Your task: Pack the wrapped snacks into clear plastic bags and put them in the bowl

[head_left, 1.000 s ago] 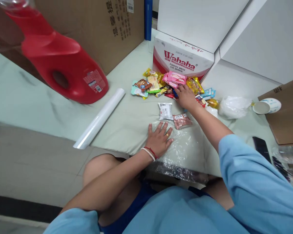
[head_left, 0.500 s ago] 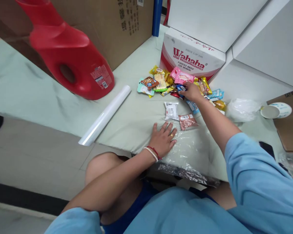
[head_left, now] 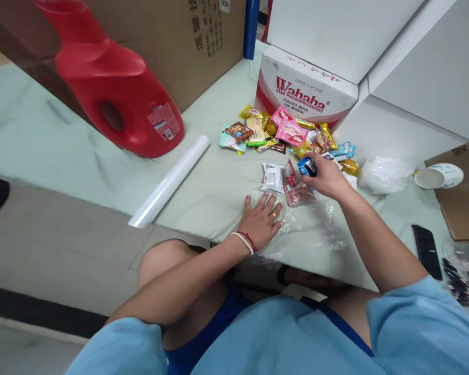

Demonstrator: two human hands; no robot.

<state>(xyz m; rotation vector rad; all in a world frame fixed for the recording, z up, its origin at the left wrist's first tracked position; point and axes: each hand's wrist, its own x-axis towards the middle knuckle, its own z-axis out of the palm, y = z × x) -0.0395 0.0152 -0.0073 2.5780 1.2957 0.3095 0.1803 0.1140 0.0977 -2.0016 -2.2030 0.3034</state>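
Note:
My left hand (head_left: 261,221) lies flat with spread fingers on a clear plastic bag (head_left: 297,221) at the table's front edge. In my right hand (head_left: 324,176) is a small blue-wrapped snack (head_left: 307,167), pinched between thumb and fingers. A red snack packet (head_left: 289,173) stands tilted just left of it; whether my fingers also touch it I cannot tell. Below lies a brownish-pink packet (head_left: 299,195), partly covered by the red one. Beside these rests a white packet (head_left: 272,178). Behind, a pile of mixed wrapped snacks includes a pink packet (head_left: 292,133) and a brown one (head_left: 239,131).
A white plastic roll (head_left: 170,182) and a large red jug (head_left: 121,99) are on the left. The Wahaha carton (head_left: 305,88) backs the pile. To the right are a crumpled white bag (head_left: 385,174), a paper cup (head_left: 440,176) and a black phone (head_left: 427,251).
My right hand has come from the pile toward me with the blue snack. The red packet has left the pile and is now over the brownish-pink one. My left hand stays put.

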